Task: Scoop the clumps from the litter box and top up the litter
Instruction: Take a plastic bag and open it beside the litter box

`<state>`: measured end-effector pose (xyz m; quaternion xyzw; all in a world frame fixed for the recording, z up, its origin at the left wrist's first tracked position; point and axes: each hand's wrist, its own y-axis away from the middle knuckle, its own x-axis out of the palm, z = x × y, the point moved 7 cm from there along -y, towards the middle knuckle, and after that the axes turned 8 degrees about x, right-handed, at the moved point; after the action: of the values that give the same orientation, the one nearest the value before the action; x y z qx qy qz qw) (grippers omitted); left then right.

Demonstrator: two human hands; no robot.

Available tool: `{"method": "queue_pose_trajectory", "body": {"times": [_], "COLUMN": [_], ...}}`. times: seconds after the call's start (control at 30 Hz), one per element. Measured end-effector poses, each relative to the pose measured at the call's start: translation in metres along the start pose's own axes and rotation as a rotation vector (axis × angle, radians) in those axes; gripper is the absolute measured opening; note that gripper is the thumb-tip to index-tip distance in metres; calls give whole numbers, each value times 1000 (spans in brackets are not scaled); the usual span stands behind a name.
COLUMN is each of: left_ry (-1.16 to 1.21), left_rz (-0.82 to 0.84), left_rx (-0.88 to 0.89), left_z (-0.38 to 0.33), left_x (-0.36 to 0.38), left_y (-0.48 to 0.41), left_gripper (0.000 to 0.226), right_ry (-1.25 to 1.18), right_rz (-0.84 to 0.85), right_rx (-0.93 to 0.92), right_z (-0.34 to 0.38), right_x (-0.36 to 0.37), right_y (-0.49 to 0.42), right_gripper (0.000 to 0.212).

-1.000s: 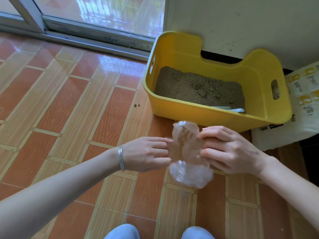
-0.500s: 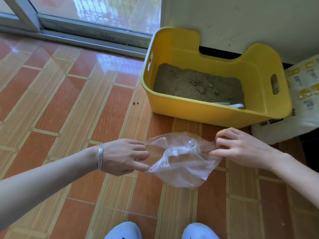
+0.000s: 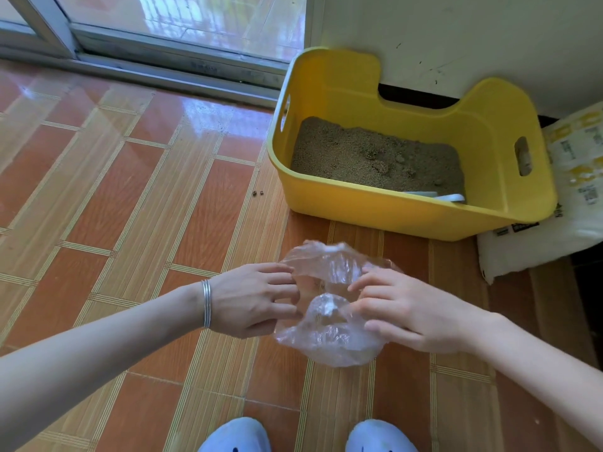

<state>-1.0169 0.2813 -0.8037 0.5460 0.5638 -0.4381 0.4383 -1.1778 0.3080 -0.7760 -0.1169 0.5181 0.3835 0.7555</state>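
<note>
A yellow litter box [image 3: 385, 207] stands on the tiled floor against the wall, holding brown litter [image 3: 352, 154] with a few clumps [image 3: 381, 166]. A pale scoop [image 3: 452, 197] lies in its near right corner, mostly hidden by the rim. Below the box, I hold a clear plastic bag [image 3: 329, 324] above the floor. My left hand [image 3: 254, 300] grips its left edge and my right hand [image 3: 408, 311] grips its right side, fingers spread on the film. The bag is crumpled between them.
A white and yellow litter sack [image 3: 571, 203] leans to the right of the box. A sliding glass door [image 3: 182, 24] runs along the back left. Two stray pellets [image 3: 257, 193] lie on the floor. My blue shoes [image 3: 238, 435] show at the bottom.
My hands pulled the bag apart half a second ago and have now come back together, crumpling the bag between them. The view has shifted slightly.
</note>
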Motion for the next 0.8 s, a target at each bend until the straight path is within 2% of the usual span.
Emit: {"method": "queue_pose_trajectory", "body": {"times": [0.17,0.27,0.33,0.43,0.47,0.57,0.67,0.8], "left_ry": [206,336,303,130,123,133,-1,-137], "left_rz": [83,-93,-244,-322,-283,-5,101,246], "left_rx": [-195,-350,-465,-510,-538,-660,-582,-449], "left_z": [11,19,24,24,26,29,27,26], "left_x": [13,4,-5,-9,-5,21,34,51], "left_y": [7,4,3,-4,-7,-13,-18,-14], "left_gripper": [52,62,56,22,24,74,101,121], "right_ry": [14,43,49,-16,-63,-165,-287,-169], "right_rz": [316,341,282,142,110,139,214,178], "right_rx": [184,196,197,227,237,252,362,539], "right_z": [-14,-18,-20,-23,-24,-25,-33,-51], "right_x": [42,48,43,29,26,32,50,62], "right_y": [0,0,-2,-11,-13,-20,-20,-17], "right_gripper": [43,51,60,71,72,78,80,72]}}
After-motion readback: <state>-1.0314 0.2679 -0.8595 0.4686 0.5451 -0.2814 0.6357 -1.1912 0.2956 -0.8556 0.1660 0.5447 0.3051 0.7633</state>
